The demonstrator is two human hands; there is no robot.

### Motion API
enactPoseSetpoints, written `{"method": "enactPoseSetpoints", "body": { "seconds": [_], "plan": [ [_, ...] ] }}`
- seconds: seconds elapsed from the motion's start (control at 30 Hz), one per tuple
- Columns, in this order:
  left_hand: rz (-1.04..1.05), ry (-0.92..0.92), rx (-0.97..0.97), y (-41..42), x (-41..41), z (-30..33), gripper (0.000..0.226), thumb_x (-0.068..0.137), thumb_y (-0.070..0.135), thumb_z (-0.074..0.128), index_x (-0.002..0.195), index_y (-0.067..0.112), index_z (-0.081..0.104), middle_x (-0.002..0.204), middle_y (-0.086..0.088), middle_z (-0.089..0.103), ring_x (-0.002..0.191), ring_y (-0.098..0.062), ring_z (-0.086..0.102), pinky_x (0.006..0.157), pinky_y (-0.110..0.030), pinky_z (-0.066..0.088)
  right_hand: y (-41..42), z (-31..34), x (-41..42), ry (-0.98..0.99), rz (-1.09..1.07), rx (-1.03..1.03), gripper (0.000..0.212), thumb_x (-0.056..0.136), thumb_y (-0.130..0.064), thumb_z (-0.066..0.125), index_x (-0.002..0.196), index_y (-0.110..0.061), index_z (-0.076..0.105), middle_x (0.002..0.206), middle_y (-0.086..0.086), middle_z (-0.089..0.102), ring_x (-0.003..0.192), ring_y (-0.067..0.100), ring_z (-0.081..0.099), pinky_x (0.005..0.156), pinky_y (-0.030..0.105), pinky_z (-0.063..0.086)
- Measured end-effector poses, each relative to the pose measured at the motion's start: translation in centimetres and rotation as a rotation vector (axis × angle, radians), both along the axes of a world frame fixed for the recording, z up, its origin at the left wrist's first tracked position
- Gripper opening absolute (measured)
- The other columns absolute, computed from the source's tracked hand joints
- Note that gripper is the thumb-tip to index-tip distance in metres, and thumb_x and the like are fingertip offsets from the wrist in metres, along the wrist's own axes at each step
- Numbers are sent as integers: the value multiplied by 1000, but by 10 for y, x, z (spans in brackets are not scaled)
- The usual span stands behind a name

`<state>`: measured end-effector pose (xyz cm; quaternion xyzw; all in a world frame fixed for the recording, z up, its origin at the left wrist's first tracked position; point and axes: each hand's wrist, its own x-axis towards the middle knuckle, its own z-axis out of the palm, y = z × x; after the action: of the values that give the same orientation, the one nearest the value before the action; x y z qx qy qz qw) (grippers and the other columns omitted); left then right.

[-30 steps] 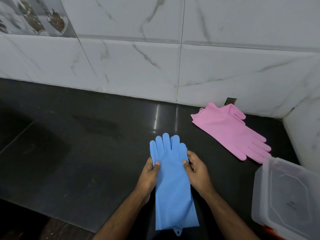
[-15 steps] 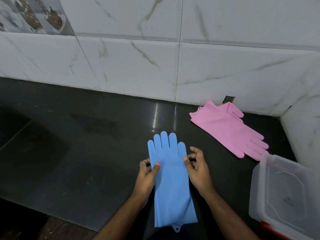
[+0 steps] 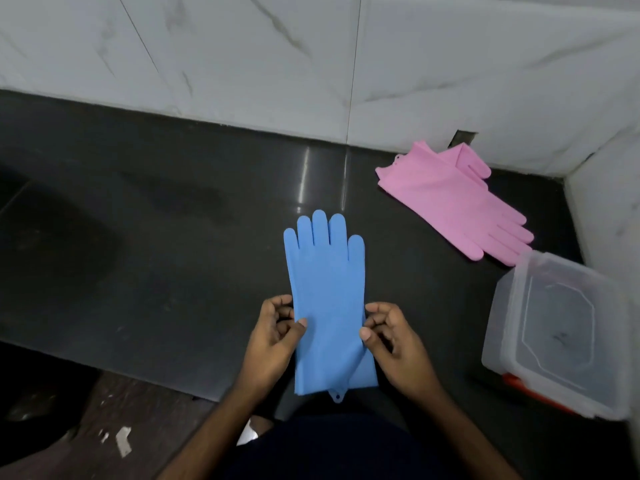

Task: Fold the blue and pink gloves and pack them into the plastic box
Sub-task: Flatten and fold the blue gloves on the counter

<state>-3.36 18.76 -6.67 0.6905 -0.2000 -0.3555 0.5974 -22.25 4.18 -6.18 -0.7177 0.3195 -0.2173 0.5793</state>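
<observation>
The blue gloves (image 3: 327, 292) lie flat and stacked on the dark counter, fingers pointing toward the wall, cuffs at the front edge. My left hand (image 3: 273, 337) pinches the stack's left edge at mid-length, thumb on top. My right hand (image 3: 391, 337) pinches the right edge opposite, thumb on top as well. The pink gloves (image 3: 450, 199) lie flat at the back right, fingers pointing right toward the box. The clear plastic box (image 3: 561, 337) stands open at the right with nothing visible inside.
The black counter (image 3: 156, 254) meets a white marble-tiled wall (image 3: 277, 64) at the back and another at the right corner. An orange lid edge (image 3: 533, 391) shows under the box. The counter's front edge runs just under the blue cuffs.
Both hands slid back along the blue gloves, from near the glove fingers to mid-length. The view tilted down and nearer to the counter.
</observation>
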Motion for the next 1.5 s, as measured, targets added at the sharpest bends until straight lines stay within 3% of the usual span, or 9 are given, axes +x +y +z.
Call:
{"method": "enactPoseSetpoints", "body": {
  "seconds": [0.17, 0.3, 0.57, 0.67, 0.83, 0.97, 1.2, 1.4, 1.5],
  "plan": [
    [-33, -113, 64, 1, -2, -4, 37, 86, 41, 70, 119, 36, 56, 101, 3, 69, 88, -23, 69, 82, -36, 61, 14, 2, -5, -10, 101, -5, 43, 96, -44, 63, 135, -34, 45, 99, -6, 68, 99, 17, 71, 90, 32, 54],
    [-24, -156, 81, 4, -7, -3, 35, 91, 37, 70, 122, 38, 55, 100, 9, 67, 85, -14, 69, 79, -30, 60, 20, 5, -12, 120, 213, -145, 55, 94, -59, 60, 138, -53, 29, 96, -12, 64, 98, 14, 68, 92, 19, 49],
    [-149, -302, 82, 10, -8, 6, 64, 98, 37, 66, 155, 20, 41, 122, 19, 69, 113, -12, 70, 91, -25, 59, 26, 11, -21, 173, 17, -82, 29, 98, -20, 61, 119, -32, 45, 69, 1, 58, 64, 23, 60, 67, 36, 50],
    [-199, -330, 113, 13, -4, 3, 70, 101, 28, 67, 162, 21, 35, 129, 10, 69, 116, -11, 69, 95, -28, 60, 24, 15, -26, 288, 67, -163, 26, 98, -17, 61, 112, -33, 46, 68, -5, 55, 59, 10, 54, 62, 23, 47],
    [-268, -488, 158, 14, -4, -2, 80, 100, 30, 70, 165, 18, 25, 141, 4, 55, 118, -4, 62, 97, -30, 58, 24, 24, -25, 453, 177, -292, 11, 101, -17, 55, 110, -24, 53, 64, -6, 49, 59, 13, 52, 60, 38, 51],
    [-311, -561, 132, 11, 0, -3, 85, 99, 33, 70, 166, 15, 21, 144, -1, 50, 123, -15, 59, 98, -37, 56, 25, 32, -22, 449, 149, -373, 10, 101, -13, 55, 109, -18, 60, 71, -15, 52, 60, 7, 51, 58, 30, 43],
    [-430, -446, 45, 24, -7, 9, 68, 104, 35, 54, 165, 24, 28, 146, 9, 60, 130, -5, 60, 102, -22, 52, 45, 35, -37, 411, 141, -511, 22, 104, -17, 55, 119, -17, 71, 108, -9, 69, 98, 11, 62, 81, 36, 50],
    [-570, -562, 153, 42, -16, 4, 59, 102, 47, 55, 158, 38, 41, 138, 9, 51, 123, 20, 48, 99, 0, 38, 49, 21, -40, 324, 69, -311, 18, 99, -19, 65, 116, -16, 71, 99, -13, 59, 88, 1, 57, 78, 17, 44],
    [-529, -660, 151, 42, -17, 1, 60, 100, 45, 59, 156, 29, 44, 131, 12, 51, 122, 8, 45, 101, -4, 35, 48, 13, -40, 301, -10, -265, 15, 98, -14, 67, 110, -20, 72, 95, -18, 58, 83, 1, 59, 76, 13, 41]
  ]
}}
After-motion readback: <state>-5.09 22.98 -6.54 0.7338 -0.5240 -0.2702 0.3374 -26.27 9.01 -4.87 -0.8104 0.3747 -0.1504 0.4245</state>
